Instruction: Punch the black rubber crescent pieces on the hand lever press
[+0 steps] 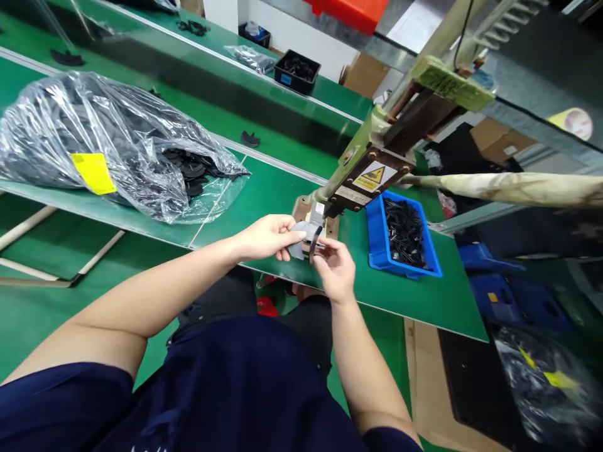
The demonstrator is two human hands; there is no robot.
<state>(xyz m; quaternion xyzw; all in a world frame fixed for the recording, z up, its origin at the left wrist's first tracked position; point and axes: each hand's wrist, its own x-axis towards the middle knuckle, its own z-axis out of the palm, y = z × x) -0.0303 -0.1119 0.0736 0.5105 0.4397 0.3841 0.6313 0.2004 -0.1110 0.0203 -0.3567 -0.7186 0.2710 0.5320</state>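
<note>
My left hand [273, 238] is closed on a flat grey piece [298, 246] with a curved edge, at the base of a green hand press [365, 166]. Close to its right, my right hand [335, 267] pinches a thin, dark curved strip [315, 243]. The strip stands near the grey piece; whether they touch is hard to tell. Both hands are in front of the press's metal base plate [332, 227], below the ram. My fingers partly hide the fixture there.
A clear plastic bag [136, 135] of dark curved parts lies on the green table [264, 194] at left. Right of the press is a blue bin [377, 242] of small black parts. A black bin [304, 90] stands beyond the conveyor, where a loose dark part [250, 139] lies.
</note>
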